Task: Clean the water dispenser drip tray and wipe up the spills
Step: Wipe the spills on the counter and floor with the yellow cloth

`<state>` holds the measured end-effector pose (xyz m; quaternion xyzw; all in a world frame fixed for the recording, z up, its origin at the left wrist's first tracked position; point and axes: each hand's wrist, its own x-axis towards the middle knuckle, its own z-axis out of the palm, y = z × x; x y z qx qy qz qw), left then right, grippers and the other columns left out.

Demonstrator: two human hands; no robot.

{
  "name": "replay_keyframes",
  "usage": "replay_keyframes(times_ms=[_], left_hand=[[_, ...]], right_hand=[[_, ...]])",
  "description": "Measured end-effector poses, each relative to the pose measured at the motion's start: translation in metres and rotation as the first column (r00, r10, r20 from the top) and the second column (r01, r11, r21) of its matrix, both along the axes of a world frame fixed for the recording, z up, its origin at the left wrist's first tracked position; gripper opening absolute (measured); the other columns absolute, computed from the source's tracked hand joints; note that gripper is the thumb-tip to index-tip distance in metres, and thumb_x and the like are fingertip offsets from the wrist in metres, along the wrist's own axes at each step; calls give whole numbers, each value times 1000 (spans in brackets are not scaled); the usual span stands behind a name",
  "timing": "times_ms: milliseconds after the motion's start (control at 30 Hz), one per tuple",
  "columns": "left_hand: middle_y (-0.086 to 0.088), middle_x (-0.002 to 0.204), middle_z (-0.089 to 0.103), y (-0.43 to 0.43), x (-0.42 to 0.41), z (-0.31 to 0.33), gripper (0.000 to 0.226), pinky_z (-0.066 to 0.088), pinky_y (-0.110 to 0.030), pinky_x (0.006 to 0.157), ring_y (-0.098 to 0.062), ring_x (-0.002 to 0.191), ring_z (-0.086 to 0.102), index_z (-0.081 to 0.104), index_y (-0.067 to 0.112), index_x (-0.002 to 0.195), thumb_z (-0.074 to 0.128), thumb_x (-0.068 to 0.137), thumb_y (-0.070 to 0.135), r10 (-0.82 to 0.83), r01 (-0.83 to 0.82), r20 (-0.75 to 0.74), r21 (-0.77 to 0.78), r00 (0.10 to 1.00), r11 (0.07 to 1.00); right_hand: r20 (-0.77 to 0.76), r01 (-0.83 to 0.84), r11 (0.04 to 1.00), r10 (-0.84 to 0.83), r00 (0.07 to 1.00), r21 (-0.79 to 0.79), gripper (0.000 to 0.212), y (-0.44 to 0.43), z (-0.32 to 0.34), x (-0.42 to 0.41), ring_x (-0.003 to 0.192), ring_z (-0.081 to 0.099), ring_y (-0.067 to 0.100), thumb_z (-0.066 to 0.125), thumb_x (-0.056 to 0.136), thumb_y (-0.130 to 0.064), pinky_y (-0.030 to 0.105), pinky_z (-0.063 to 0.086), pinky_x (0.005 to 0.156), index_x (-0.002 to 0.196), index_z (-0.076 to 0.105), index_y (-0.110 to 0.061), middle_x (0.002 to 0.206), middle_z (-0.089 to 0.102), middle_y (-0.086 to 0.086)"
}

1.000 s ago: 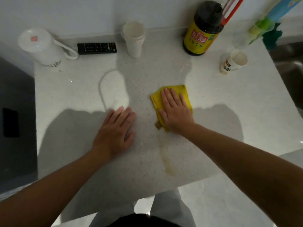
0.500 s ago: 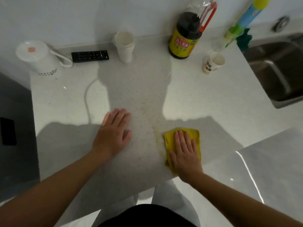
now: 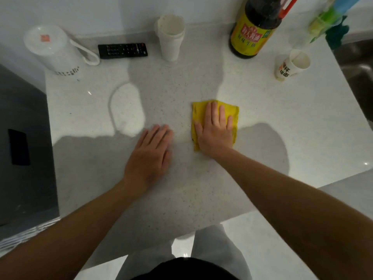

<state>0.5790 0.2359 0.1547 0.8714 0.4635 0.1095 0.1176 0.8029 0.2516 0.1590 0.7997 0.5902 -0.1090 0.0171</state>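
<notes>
On the speckled countertop [image 3: 262,122], the right hand [image 3: 215,131] presses a yellow cloth [image 3: 232,111] flat, fingers straight; left hand [image 3: 150,154] braces, open. Overlapping strokes under even pressure would serve best.

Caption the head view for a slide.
Right hand presses a yellow cloth flat on the speckled countertop; left hand rests beside it.

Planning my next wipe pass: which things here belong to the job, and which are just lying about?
In the job: cloth, right hand pressing it, left hand flat on the counter.
Lying about: kettle, remote, stacked cups, bottle, printed cup, sink.
</notes>
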Motion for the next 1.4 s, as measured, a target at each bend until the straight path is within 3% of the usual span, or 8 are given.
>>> replay_keyframes(times_ms=[167, 333, 600, 767, 867, 1100, 1300, 1400], left_hand=[[-19, 154, 51, 2, -2, 2, 51, 32, -56, 122, -39, 145, 46, 50, 0, 149, 41, 105, 24, 1, -1, 28, 16, 1000, 1000], [-17, 154, 52, -1, 1, 6, 51, 29, -53, 124, -37, 145, 46, 51, 2, 149, 44, 102, 22, 13, -14, 52, 18, 999, 1000], [-13, 160, 46, -2, -4, 8, 58, 26, -49, 127, -36, 149, 38, 45, 6, 154, 41, 102, 31, 27, -25, 23, -54, 999, 998], [-12, 158, 48, -4, -1, 12, 61, 24, -51, 127, -36, 148, 40, 48, 7, 151, 49, 96, 34, 108, -105, 61, -64, 992, 992], [-20, 153, 51, -1, -1, 11, 70, 25, -58, 124, -45, 145, 41, 52, 2, 147, 64, 87, 36, 238, -237, 37, -28, 971, 971], [-18, 154, 53, 1, 0, 0, 54, 31, -61, 120, -45, 145, 42, 55, 3, 145, 54, 95, 23, 261, -261, -6, 50, 965, 964], [-22, 147, 59, -1, -4, 6, 45, 39, -62, 114, -50, 136, 51, 61, -1, 139, 56, 96, 14, 225, -232, 73, 115, 972, 966], [-18, 148, 59, 2, -15, 9, 48, 41, -58, 115, -47, 137, 53, 61, 3, 141, 58, 95, 15, 166, -170, 53, 98, 985, 980]], right_hand=[[83, -311, 941, 324, 943, -135, 72, 57, 9, 34, 158, 2, 29, 23, 107, -52, 54, 10, 125, 164, 3, -12, 173, 2, 7], [41, -427, 895, 435, 900, -130, 72, -20, 19, 26, 158, 5, 31, 25, 106, -52, 53, 11, 124, 164, 9, -12, 172, 7, 8], [-1, -152, 973, 154, 988, -174, 76, -164, 20, 49, 158, 5, 29, 18, 101, -60, 50, 10, 127, 164, 9, -18, 171, 7, 3], [127, -21, 978, 48, 991, -209, 77, -113, 23, 97, 156, 12, 38, 8, 103, -55, 53, 15, 122, 162, 10, -6, 170, 12, 16], [58, -8, 989, 17, 998, -148, 74, -40, 15, 108, 158, 7, 34, 24, 106, -54, 53, 11, 124, 163, 6, -10, 172, 5, 12], [42, -225, 971, 229, 973, -77, 74, 99, -1, 81, 158, 2, 30, 12, 103, -56, 56, 9, 125, 164, 2, -14, 173, 2, 5], [15, -538, 832, 545, 839, -134, 74, 31, 10, 77, 158, 6, 33, 15, 103, -54, 56, 13, 125, 164, 6, -13, 172, 7, 8], [23, -537, 830, 546, 837, -153, 71, -45, 17, 89, 156, 18, 36, 31, 105, -51, 57, 21, 122, 163, 19, -10, 169, 21, 12]])
